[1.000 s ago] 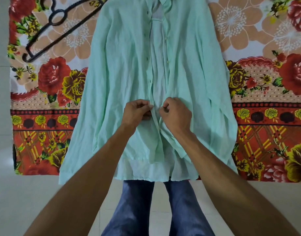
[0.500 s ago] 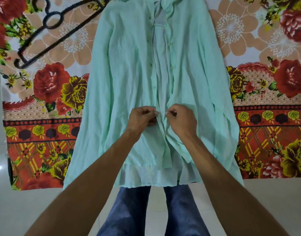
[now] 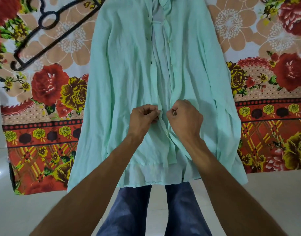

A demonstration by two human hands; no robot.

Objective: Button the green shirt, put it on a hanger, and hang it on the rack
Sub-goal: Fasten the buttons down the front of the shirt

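Observation:
A pale green shirt (image 3: 126, 79) lies face up on a floral cloth, collar at the far end, hem toward me. Its front stands open along the middle, with small buttons showing on the right placket. My left hand (image 3: 143, 119) pinches the left front edge low on the shirt. My right hand (image 3: 184, 119) pinches the right front edge just beside it, a narrow gap between the two. A black hanger (image 3: 49, 31) lies on the cloth at the upper left, apart from the shirt's sleeve. No rack is in view.
The floral cloth (image 3: 44, 103) covers the surface under the shirt and ends a little short of my legs. Pale tiled floor (image 3: 27, 210) lies below it. My legs in blue jeans (image 3: 132, 213) stand at the shirt's hem.
The view has shifted, so the shirt and hanger sit lower and more to the right in frame. Both hands stay pinched on the front edges at the same low spot on the shirt.

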